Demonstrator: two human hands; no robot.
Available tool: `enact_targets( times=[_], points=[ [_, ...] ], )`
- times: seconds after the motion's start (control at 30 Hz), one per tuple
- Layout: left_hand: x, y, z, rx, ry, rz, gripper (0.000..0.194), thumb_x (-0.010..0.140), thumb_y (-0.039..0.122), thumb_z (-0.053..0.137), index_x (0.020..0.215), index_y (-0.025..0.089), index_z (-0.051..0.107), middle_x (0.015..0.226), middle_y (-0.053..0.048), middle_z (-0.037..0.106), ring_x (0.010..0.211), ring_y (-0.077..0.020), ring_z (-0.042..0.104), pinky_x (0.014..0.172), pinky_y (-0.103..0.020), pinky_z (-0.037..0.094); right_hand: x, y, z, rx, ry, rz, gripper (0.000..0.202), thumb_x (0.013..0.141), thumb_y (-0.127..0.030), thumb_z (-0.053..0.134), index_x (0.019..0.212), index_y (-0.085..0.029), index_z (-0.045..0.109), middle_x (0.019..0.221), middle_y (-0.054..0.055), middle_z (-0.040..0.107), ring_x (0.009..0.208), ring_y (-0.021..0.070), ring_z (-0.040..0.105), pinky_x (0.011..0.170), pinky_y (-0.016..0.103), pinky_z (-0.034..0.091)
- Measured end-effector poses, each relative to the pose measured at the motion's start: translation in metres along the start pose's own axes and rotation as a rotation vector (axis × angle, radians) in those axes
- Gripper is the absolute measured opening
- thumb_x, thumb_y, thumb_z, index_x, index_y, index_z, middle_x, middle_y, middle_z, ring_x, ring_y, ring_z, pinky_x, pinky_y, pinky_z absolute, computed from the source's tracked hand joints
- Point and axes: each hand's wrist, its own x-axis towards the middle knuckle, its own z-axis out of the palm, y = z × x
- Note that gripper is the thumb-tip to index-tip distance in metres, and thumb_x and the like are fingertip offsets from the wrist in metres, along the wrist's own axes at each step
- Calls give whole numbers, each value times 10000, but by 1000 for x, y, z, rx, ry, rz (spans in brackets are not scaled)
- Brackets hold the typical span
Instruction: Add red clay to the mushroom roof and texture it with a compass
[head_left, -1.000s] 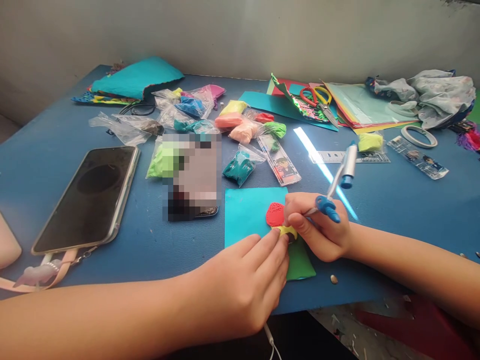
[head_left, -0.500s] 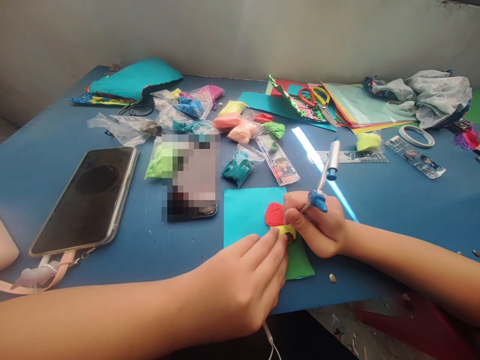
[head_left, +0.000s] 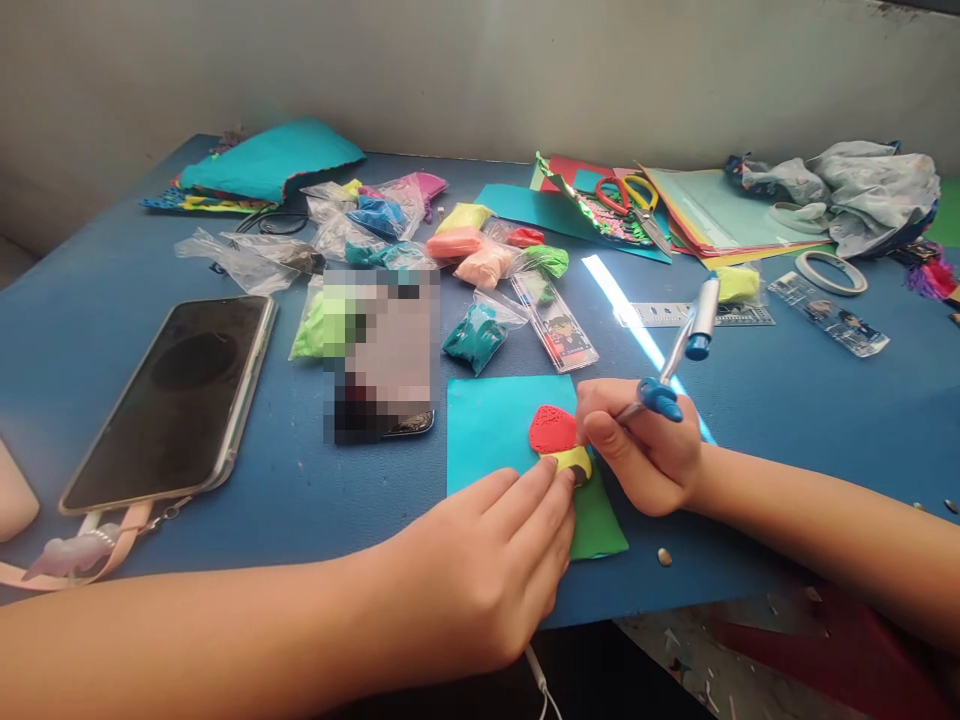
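A red piece of modelling clay (head_left: 553, 430) with a dented surface lies on a turquoise and green sheet (head_left: 487, 410). Just below it is a yellow piece of clay (head_left: 574, 458) with a dark patch. My left hand (head_left: 495, 560) rests over the sheet with fingers stretched out together, fingertips on the yellow clay. My right hand (head_left: 645, 445) is closed around a silver-white and blue pen-like tool (head_left: 681, 345), tilted up to the right. Its working tip is hidden by my fingers, close to the right edge of the red clay.
Bags of coloured clay (head_left: 480, 335) lie beyond the sheet. A phone (head_left: 172, 390) is at left, beside a blurred-out object (head_left: 390, 350). Scissors (head_left: 634, 205), coloured papers (head_left: 735, 210), a ruler (head_left: 742, 315) and a tape roll (head_left: 832, 272) are at back right.
My right hand has shifted slightly right with the tool, showing more of the red clay's right edge. The tool leans further right. My left hand stays in place.
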Motion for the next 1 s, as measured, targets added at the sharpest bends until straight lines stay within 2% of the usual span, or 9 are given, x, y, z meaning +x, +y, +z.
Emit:
enact_targets(
  times=[0.37,0.5,0.77,1.0],
  points=[
    [-2,1,1,4,-2,0,255,918,101,478,1055,2,670,1091,-187,717,1026,-304,684,768,-380,582,1,0,1,29,-13,-35,196,914,-55,407,798,-212,405,623,-29,423,529,103,378,495,243,337],
    [-1,0,1,2,4,3,246,913,102,490,1045,-2,669,1083,-191,718,1027,-315,682,763,-389,580,1,-2,0,-58,-23,-4,201,924,-77,413,773,-209,416,593,-34,414,503,99,361,478,243,322],
    [-1,0,-1,15,-16,-4,258,921,120,477,1049,15,676,1087,-179,720,1037,-306,679,779,-385,582,3,-4,-2,-178,-16,50,234,937,-96,418,728,-188,470,562,-19,504,480,85,429,476,217,357],
    [-1,0,-2,11,-32,-1,257,916,134,497,1056,21,679,1113,-185,710,1073,-311,662,798,-388,577,5,-3,-2,-187,-3,65,248,934,-101,421,706,-196,454,555,-23,508,474,84,438,471,208,359]
  ],
)
